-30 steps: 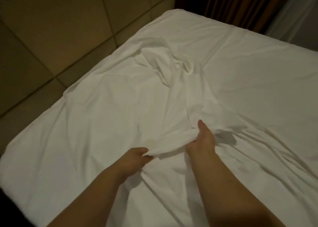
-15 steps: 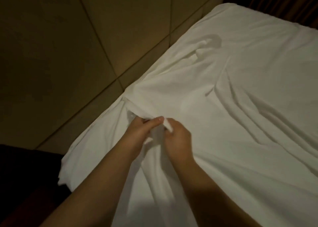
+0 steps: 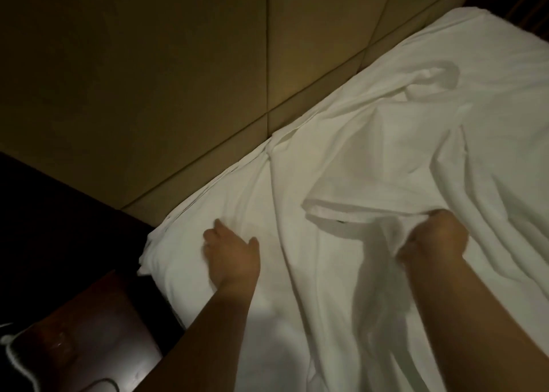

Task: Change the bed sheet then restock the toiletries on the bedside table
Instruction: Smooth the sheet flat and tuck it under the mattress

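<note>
A white bed sheet [image 3: 386, 159] lies rumpled over the bed, with loose folds running across it. My right hand [image 3: 433, 238] grips a bunched fold of the sheet and holds its hem lifted off the mattress. My left hand [image 3: 231, 253] rests flat on the sheet near the bed's near-left corner, fingers spread. The dark wooden bedside table [image 3: 89, 329] stands at the lower left, beside that corner. No toiletries are in view.
A padded beige headboard wall [image 3: 178, 79] rises along the bed's left edge. A white cord [image 3: 15, 359] lies on the bedside table's left part. Dark curtains [image 3: 531, 5] show at the top right.
The view has swung left toward the bed's corner and bedside table. My hands, pinching the sheet together half a second ago, have parted: the left now lies flat, the right still holds the fold.
</note>
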Demonstrator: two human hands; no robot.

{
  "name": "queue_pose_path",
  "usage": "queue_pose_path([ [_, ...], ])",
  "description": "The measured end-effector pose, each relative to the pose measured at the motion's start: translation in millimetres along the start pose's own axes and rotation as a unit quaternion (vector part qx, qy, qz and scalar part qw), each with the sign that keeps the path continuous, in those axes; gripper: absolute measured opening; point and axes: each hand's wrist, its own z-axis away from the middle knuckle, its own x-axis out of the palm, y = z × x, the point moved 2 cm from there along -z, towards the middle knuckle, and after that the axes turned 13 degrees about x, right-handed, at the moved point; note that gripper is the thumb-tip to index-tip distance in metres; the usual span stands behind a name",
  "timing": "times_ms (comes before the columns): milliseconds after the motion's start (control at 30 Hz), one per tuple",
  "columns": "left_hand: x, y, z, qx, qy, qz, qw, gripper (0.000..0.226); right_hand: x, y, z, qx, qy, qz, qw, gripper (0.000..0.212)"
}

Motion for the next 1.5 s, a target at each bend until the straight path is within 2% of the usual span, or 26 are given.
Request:
queue_pose_path([
  [67, 1, 8, 1, 0.04, -0.011, 0.068, 0.997, 0.066, -12, 1, -3, 0.059, 0.028, -0.005, 0.998, 0.024],
  [100, 2, 13, 1, 0.072, -0.004, 0.06, 0.996, 0.065, -19, 3, -2, 0.033, 0.059, 0.047, 0.997, 0.032],
  [133, 3, 19, 3, 0.113, -0.001, 0.041, 0.993, 0.064, -24, 4, -2, 0.01, 0.07, 0.014, 0.997, 0.035],
  [167, 7, 26, 8, 0.162, -0.012, 0.044, 0.986, 0.063, -29, 11, 2, -0.063, 0.089, 0.019, 0.994, 0.036],
  [233, 19, 44, 23, 0.204, -0.093, 0.122, 0.967, 0.062, -32, 19, 29, -0.263, 0.148, 0.061, 0.951, 0.031],
  [300, 33, 54, 35, 0.175, -0.163, 0.153, 0.959, 0.063, -24, 39, 48, -0.369, 0.078, 0.194, 0.906, 0.018],
  [367, 42, 57, 36, 0.154, -0.165, 0.122, 0.967, 0.041, -9, 68, 61, -0.329, -0.111, 0.362, 0.865, 0.015],
  [433, 33, 55, 31, 0.106, -0.141, 0.215, 0.96, 0.012, 0, 88, 53, -0.274, -0.22, 0.455, 0.819, 0.024],
  [467, 23, 54, 25, 0.065, -0.134, 0.308, 0.94, 0.02, 0, 85, 42, -0.297, -0.219, 0.432, 0.823, 0.034],
  [533, -3, 43, 11, 0.007, -0.1, 0.444, 0.891, 0.033, -6, 52, 29, -0.312, -0.186, 0.284, 0.887, 0.048],
  [600, -22, 26, 4, -0.024, -0.105, 0.45, 0.886, 0.025, -22, 8, 11, -0.284, -0.183, 0.064, 0.939, 0.063],
  [667, -18, 8, 12, -0.093, -0.177, 0.394, 0.897, 0.027, -40, -17, -12, -0.247, -0.158, -0.056, 0.955, 0.074],
  [733, 5, 3, 43, -0.125, -0.297, 0.353, 0.878, 0.029, -50, -14, -19, -0.226, -0.117, -0.041, 0.966, 0.067],
  [767, 17, 6, 61, -0.124, -0.347, 0.349, 0.862, 0.028, -50, -3, -15, -0.226, -0.102, -0.017, 0.969, 0.054],
  [833, 35, 18, 90, -0.111, -0.391, 0.403, 0.82, 0.029, -51, 29, -2, -0.25, -0.041, 0.123, 0.959, 0.027],
  [867, 40, 26, 97, -0.109, -0.379, 0.442, 0.806, 0.029, -53, 43, 9, -0.263, -0.023, 0.213, 0.941, 0.023],
  [900, 42, 34, 98, -0.102, -0.352, 0.466, 0.805, 0.029, -54, 59, 22, -0.285, -0.041, 0.282, 0.915, 0.026],
  [933, 45, 39, 93, -0.089, -0.309, 0.464, 0.826, 0.029, -53, 73, 38, -0.292, -0.102, 0.324, 0.894, 0.034],
  [1000, 42, 52, 76, -0.055, -0.211, 0.406, 0.887, 0.031, -50, 99, 62, -0.282, -0.214, 0.385, 0.852, 0.066],
  [1067, 27, 72, 64, 0.03, -0.18, 0.319, 0.93, 0.037, -52, 114, 69, -0.323, -0.184, 0.471, 0.8, 0.072],
  [1100, 16, 86, 63, 0.09, -0.188, 0.294, 0.933, 0.039, -55, 113, 66, -0.339, -0.14, 0.463, 0.807, 0.056],
  [1167, -2, 112, 64, 0.175, -0.22, 0.316, 0.906, 0.027, -65, 97, 54, -0.289, -0.103, 0.375, 0.875, 0.02],
  [1233, -15, 132, 66, 0.172, -0.254, 0.396, 0.865, 0.019, -82, 77, 30, -0.189, -0.103, 0.272, 0.938, 0.027],
  [1300, -12, 133, 56, 0.13, -0.229, 0.44, 0.859, 0.025, -108, 62, 0, -0.076, -0.085, 0.184, 0.976, 0.033],
  [1400, 16, 115, 53, 0.049, -0.198, 0.377, 0.903, 0.03, -137, 60, -34, 0.03, -0.084, 0.153, 0.984, 0.019],
  [1500, 50, 107, 82, 0.007, -0.278, 0.371, 0.886, 0.018, -145, 56, -53, -0.005, -0.043, 0.222, 0.974, 0.02],
])
